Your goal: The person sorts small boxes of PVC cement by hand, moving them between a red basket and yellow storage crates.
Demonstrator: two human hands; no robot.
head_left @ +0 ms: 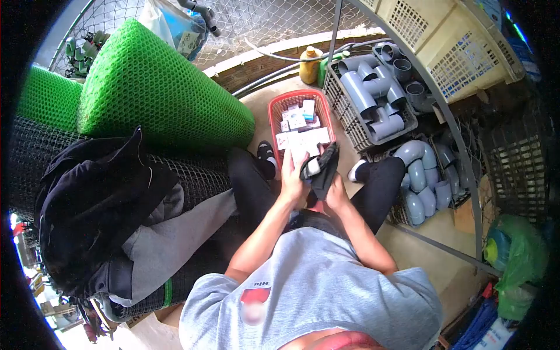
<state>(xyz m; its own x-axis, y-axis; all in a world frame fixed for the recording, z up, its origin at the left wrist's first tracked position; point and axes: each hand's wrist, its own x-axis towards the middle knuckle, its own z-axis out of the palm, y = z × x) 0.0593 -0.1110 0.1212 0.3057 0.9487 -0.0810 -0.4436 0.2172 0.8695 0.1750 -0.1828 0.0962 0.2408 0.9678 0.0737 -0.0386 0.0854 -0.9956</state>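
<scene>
My left hand reaches up from the left with its fingers at a black item that looks like soft cloth or a pouch. A small white piece shows at that item's left side; I cannot make out its kind. My right hand is closed on the black item's lower right part, its fingers partly hidden. Just beyond both hands stands a red plastic basket, holding several small white boxes. The nearest white boxes lie close to my left fingertips.
Rolls of green plastic mesh and a dark jacket lie to the left. On the right are crates of grey pipe fittings and grey elbows. A metal bar curves past them. A yellow bottle stands behind the basket.
</scene>
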